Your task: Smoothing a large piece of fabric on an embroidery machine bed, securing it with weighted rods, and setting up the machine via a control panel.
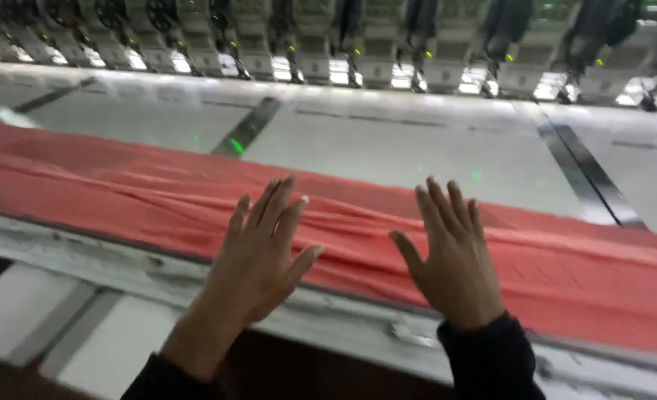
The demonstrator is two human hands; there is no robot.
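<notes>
Left hand (258,255) and right hand (450,259) held flat, fingers spread wide, nothing gripped, over wrinkled red fabric (121,196) laid along white machine table (417,148).

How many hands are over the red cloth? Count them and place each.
2. The left hand is spread flat over the bunched red cloth near the middle; the right hand is spread beside it, further right. Neither grips anything.
</notes>
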